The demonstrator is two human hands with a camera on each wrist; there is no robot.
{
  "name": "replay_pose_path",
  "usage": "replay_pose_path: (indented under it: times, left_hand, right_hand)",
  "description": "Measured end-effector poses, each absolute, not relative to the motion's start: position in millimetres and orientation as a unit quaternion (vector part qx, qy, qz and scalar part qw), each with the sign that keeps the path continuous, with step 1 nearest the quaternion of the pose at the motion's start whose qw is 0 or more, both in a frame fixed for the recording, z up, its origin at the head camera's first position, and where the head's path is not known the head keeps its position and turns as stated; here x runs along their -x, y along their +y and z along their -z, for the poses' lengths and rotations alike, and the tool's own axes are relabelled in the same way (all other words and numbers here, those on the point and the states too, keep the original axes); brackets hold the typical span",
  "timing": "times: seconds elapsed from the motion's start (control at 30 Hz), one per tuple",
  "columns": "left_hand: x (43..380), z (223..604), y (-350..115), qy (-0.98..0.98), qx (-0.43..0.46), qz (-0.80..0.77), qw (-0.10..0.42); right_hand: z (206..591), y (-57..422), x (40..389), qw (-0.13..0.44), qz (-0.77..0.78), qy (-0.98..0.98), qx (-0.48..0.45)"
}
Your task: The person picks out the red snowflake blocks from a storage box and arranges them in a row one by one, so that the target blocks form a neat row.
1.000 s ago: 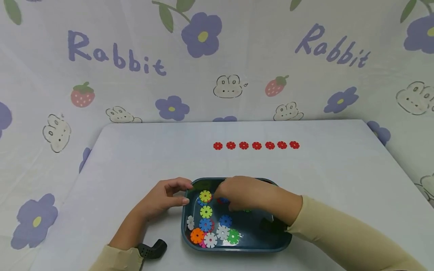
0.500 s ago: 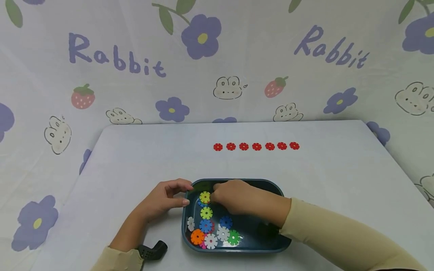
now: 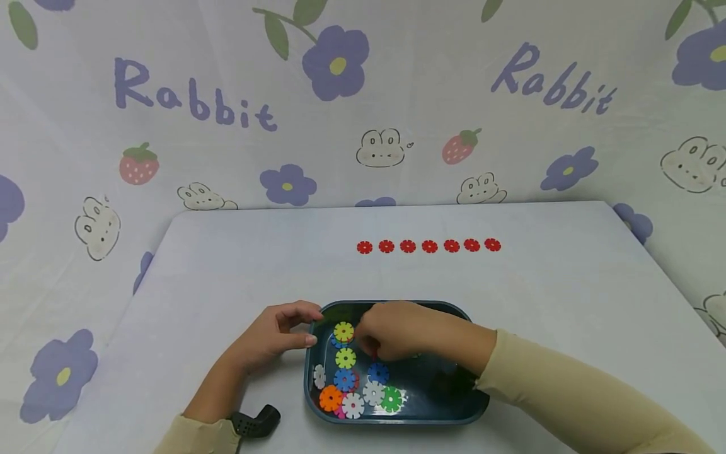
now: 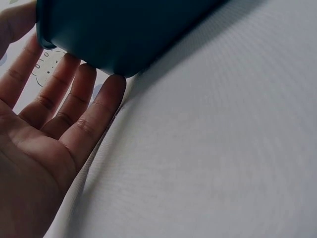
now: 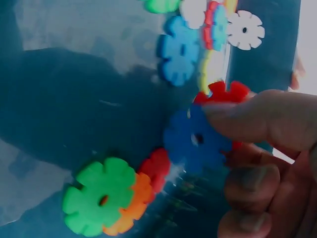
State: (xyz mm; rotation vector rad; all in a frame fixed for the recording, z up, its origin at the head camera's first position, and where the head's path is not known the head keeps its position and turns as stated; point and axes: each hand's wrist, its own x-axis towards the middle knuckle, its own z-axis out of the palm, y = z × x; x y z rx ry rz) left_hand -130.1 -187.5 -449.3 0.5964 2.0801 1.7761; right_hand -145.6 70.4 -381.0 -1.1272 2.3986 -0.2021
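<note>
My left hand point(image 3: 272, 334) rests at the left end of a dark teal tray point(image 3: 437, 403), its thumb and fingertips touching the rim and outer wall. Inside the tray, my right hand point(image 3: 399, 331) pinches notched, flower-shaped plastic discs. In the right wrist view, its thumb lies over a blue disc point(image 5: 185, 141), with a red disc point(image 5: 230, 92) behind it; how firmly each is held is unclear. Close by lie a green disc point(image 5: 96, 198) and an orange disc point(image 5: 132, 210). A yellow disc point(image 3: 345, 359), a white disc point(image 3: 353, 405) and several others lie at the tray's left side.
Several red discs point(image 3: 429, 246) form a straight row on the white table point(image 3: 255, 258) beyond the tray. A black curved device point(image 3: 258, 421) sits at the left wrist. A rabbit-patterned cloth point(image 3: 420, 82) hangs behind the table.
My right hand shifted slightly left and then back right within the tray, and a bit of red now shows under its thumb. The left hand and the red row stay put.
</note>
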Motion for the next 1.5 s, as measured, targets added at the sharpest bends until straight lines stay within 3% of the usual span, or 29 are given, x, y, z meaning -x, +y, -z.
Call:
replay_pose_path:
  times: [0.3, 0.53, 0.9, 1.2, 1.5]
  left_hand:
    - [131.1, 452.0, -188.1, 0.735, -0.205, -0.624, 0.169]
    - [130.7, 450.4, -187.9, 0.73, -0.204, -0.629, 0.172]
    - [130.6, 450.4, -187.0, 0.73, -0.202, -0.63, 0.172]
    - [129.6, 449.7, -186.9, 0.727, -0.201, -0.633, 0.172]
    - [129.1, 448.2, -185.4, 0.723, -0.2, -0.638, 0.174]
  right_hand:
    - [364.5, 89.0, 159.5, 0.236, 0.202, 0.848, 0.43]
    - [344.6, 111.7, 170.9, 0.164, 0.254, 0.856, 0.42]
    - [320.7, 171.2, 201.5, 0.076, 0.324, 0.896, 0.293]
    - [342.2, 242.7, 248.2, 0.041, 0.335, 0.935, 0.107]
    - [394.6, 314.5, 279.8, 0.064, 0.359, 0.931, -0.018]
